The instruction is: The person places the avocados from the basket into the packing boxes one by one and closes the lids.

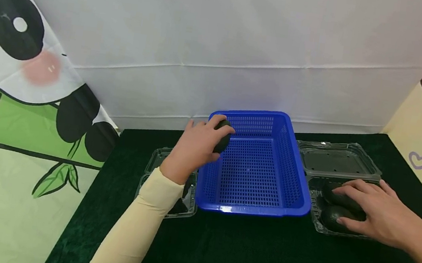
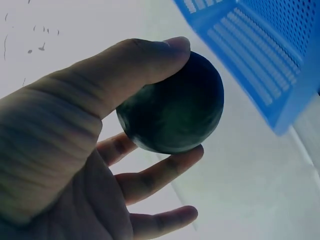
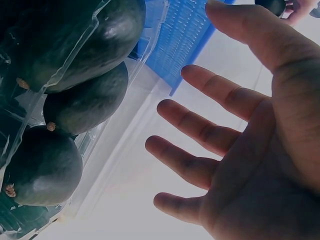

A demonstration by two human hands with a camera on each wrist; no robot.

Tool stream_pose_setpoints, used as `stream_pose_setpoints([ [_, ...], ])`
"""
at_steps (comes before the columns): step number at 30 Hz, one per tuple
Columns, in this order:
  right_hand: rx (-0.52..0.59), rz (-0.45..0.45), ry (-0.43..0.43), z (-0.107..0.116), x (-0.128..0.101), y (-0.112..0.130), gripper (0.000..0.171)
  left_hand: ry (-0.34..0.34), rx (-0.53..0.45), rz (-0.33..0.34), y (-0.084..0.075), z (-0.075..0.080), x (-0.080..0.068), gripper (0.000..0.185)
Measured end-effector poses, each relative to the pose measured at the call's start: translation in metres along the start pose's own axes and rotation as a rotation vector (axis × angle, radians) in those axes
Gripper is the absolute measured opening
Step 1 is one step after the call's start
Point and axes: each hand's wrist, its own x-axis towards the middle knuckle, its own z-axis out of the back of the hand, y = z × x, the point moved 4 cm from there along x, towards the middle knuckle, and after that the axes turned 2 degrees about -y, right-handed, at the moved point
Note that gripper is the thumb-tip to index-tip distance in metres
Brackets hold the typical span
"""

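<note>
My left hand (image 1: 196, 147) holds a dark green avocado (image 1: 223, 141) above the left rim of a blue plastic basket (image 1: 252, 211). In the left wrist view, the thumb lies over one side of this avocado (image 2: 175, 110) and fingertips touch the other. Over a clear clamshell box (image 1: 318, 228) at the right, my right hand (image 1: 378, 212) is spread above dark avocados (image 1: 333, 218). Its fingers look straight and apart in the right wrist view, beside several avocados (image 3: 90, 97) in the clear plastic; nothing is in its grasp.
The clamshell's raised lid (image 1: 337, 160) lies back beside the basket. Left of the basket stands another clear container (image 1: 191, 211) with dark contents, partly hidden by my left arm. A dark green cloth (image 1: 242, 255) covers the table, and a white fabric wall (image 1: 222, 44) rises behind it.
</note>
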Motion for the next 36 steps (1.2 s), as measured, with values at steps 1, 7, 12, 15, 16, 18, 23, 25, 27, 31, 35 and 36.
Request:
stream_pose_setpoints([
  [1, 0.002, 0.002, -0.002, 0.0, 0.0, 0.0, 0.06, -0.001, -0.007, 0.015, 0.005, 0.001, -0.003, 0.071],
  [7, 0.012, 0.002, -0.005, -0.001, -0.002, -0.003, 0.059, -0.002, -0.075, 0.129, 0.04, 0.003, -0.024, 0.071],
  [12, 0.021, -0.004, 0.003, -0.002, -0.002, -0.003, 0.06, 0.001, -0.074, 0.18, 0.063, -0.007, -0.037, 0.073],
  [15, 0.021, -0.006, 0.008, -0.002, -0.002, -0.003, 0.06, 0.014, -0.074, 0.204, 0.072, -0.014, -0.047, 0.072],
  [16, 0.02, -0.007, 0.009, -0.002, -0.002, -0.004, 0.06, 0.02, -0.077, 0.212, 0.074, -0.016, -0.05, 0.072],
  [18, 0.017, -0.009, 0.012, -0.002, -0.001, -0.004, 0.06, 0.03, -0.086, 0.23, 0.08, -0.021, -0.057, 0.07],
  [23, 0.013, -0.015, 0.02, -0.002, 0.0, -0.004, 0.06, 0.06, -0.114, 0.267, 0.09, -0.032, -0.073, 0.067],
  [25, 0.013, -0.015, 0.022, -0.002, 0.0, -0.004, 0.06, 0.081, -0.133, 0.277, 0.091, -0.036, -0.079, 0.066],
  [27, 0.014, -0.014, 0.023, -0.001, 0.001, -0.004, 0.06, 0.102, -0.155, 0.287, 0.091, -0.039, -0.084, 0.066],
  [31, 0.01, -0.012, 0.022, -0.002, 0.002, -0.003, 0.06, 0.124, -0.176, 0.286, 0.084, -0.042, -0.091, 0.065],
  [35, 0.009, -0.012, 0.018, -0.004, 0.002, -0.003, 0.059, 0.133, -0.165, 0.253, 0.074, -0.044, -0.095, 0.065],
  [36, 0.008, -0.01, 0.018, -0.004, 0.002, -0.003, 0.059, 0.135, -0.166, 0.249, 0.071, -0.044, -0.096, 0.065],
])
